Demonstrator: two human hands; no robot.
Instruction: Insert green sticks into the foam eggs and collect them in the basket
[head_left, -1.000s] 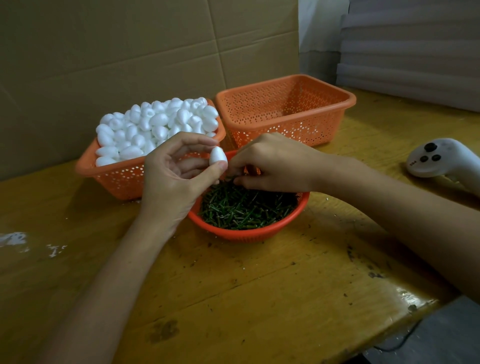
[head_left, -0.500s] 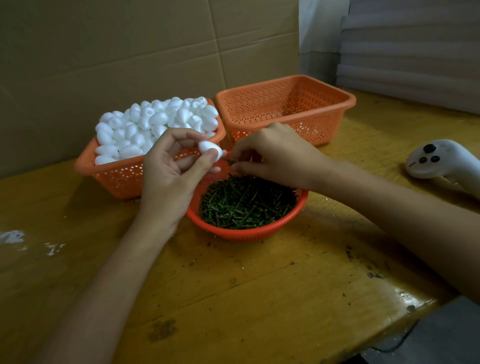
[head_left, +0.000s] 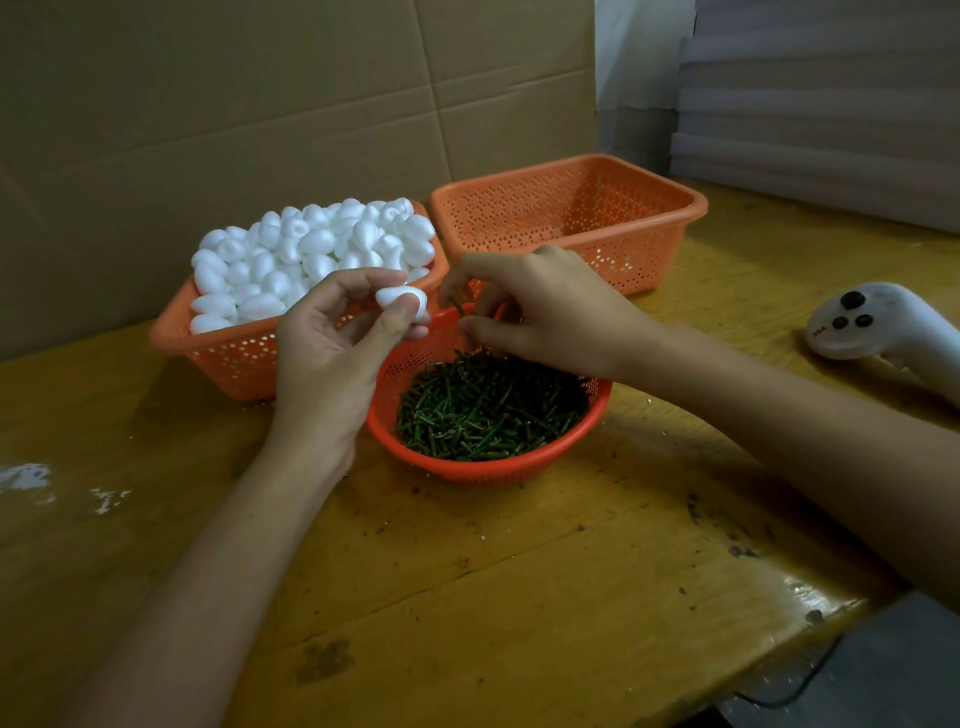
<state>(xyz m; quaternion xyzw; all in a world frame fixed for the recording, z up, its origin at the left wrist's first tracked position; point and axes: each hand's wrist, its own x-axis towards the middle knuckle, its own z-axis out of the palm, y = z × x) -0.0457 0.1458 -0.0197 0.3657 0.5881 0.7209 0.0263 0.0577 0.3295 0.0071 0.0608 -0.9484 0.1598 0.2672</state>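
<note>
My left hand (head_left: 332, 343) pinches a white foam egg (head_left: 401, 300) between thumb and fingertips, just above the round orange bowl (head_left: 483, 470) full of green sticks (head_left: 483, 410). Close to the egg's right, my right hand (head_left: 540, 312) pinches one green stick (head_left: 458, 307), its tip a short gap from the egg. Behind on the left, an orange basket (head_left: 228, 353) is heaped with white foam eggs (head_left: 311, 249). An orange rectangular basket (head_left: 571, 218) with nothing visible inside stands at the back right.
A white hand controller (head_left: 883, 322) lies on the wooden table (head_left: 519, 597) at the right. A cardboard wall (head_left: 260, 104) stands behind the baskets. White crumbs (head_left: 26, 475) mark the table's left side. The table's edge runs along the lower right.
Both hands rose slightly from the bowl. The right hand lifted a green stick out of the pile and brought it toward the egg, which the left hand turned on its side.
</note>
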